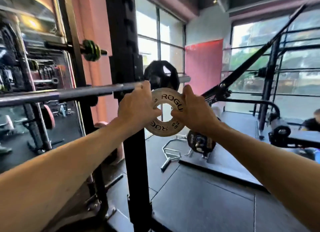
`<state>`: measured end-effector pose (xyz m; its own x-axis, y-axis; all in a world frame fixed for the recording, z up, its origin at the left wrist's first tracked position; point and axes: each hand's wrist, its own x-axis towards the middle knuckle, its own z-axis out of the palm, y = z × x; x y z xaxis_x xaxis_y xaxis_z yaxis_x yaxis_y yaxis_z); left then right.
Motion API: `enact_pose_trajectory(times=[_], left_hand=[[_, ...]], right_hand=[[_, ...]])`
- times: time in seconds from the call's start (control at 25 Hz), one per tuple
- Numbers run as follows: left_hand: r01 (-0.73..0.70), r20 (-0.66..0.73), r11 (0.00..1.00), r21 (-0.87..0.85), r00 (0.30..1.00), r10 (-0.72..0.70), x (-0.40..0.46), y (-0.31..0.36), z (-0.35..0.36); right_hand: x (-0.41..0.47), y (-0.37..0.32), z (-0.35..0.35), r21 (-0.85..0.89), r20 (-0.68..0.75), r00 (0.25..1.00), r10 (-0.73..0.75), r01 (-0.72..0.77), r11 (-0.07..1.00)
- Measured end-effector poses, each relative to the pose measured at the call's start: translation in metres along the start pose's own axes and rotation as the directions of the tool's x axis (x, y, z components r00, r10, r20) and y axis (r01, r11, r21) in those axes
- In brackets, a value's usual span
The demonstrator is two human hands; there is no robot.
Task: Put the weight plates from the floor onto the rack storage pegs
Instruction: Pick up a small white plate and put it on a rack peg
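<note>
Holding a small white Rogue change plate (166, 111) up in the air with both hands, the person is standing right at the black rack upright (128, 76). The left hand (136, 105) grips the plate's left edge, fingers curled over the rim and the thumb hooked into the centre hole. The right hand (194, 110) does the same on the other side, thumb at the hole and fingers wrapped round the right rim. So the plate is pinched between the two hands, face toward the person, tilted a bit, well off the floor and just in front of the upright.

Right behind it there's a black grip plate (161, 75) already sitting on a silver peg (184, 79) that sticks out to the right. The white plate hangs just below and in front of that one; can't really tell if they touch, it's a bit blurry there.

A barbell (69, 94) runs in from the left at about hand height. Higher up on the left, another bar carries green-edged plates (90, 50). Down on the dark rubber floor (199, 197) past the hands lies a trap bar (174, 150) with a black plate (200, 143) loaded on it. A mirror (34, 58) covers the left wall, big windows (285, 58) on the right.
</note>
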<state>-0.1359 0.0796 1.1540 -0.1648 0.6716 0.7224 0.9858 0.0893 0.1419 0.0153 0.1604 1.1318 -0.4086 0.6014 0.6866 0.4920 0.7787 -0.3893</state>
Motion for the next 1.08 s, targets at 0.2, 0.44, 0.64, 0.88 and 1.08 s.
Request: enact_pose_trajectory(times=[0.2, 0.44, 0.64, 0.88, 1.08], left_hand=[[-0.058, -0.039, 0.998, -0.002, 0.998, 0.058, 0.018, 0.033, -0.052], [-0.105, 0.057, 0.991, -0.080, 0.992, 0.110, 0.042, 0.111, -0.061], [-0.194, 0.090, 0.957, -0.217, 0.972, 0.218, 0.061, 0.203, -0.038], [-0.222, 0.091, 0.873, -0.435, 0.953, 0.288, 0.085, 0.339, 0.024], [-0.214, 0.082, 0.858, -0.468, 0.956, 0.283, 0.109, 0.439, 0.069]], right_hand=[[0.000, -0.027, -0.070, 0.022, -0.003, 1.000, -0.007, 0.008, 1.000], [-0.014, 0.002, -0.156, -0.065, -0.054, 0.989, 0.137, -0.141, 0.988], [-0.041, 0.060, -0.236, -0.088, -0.086, 0.953, 0.291, -0.298, 0.950], [-0.069, 0.154, -0.335, -0.093, -0.127, 0.916, 0.381, -0.394, 0.915], [-0.073, 0.238, -0.402, -0.124, -0.115, 0.911, 0.396, -0.408, 0.904]])
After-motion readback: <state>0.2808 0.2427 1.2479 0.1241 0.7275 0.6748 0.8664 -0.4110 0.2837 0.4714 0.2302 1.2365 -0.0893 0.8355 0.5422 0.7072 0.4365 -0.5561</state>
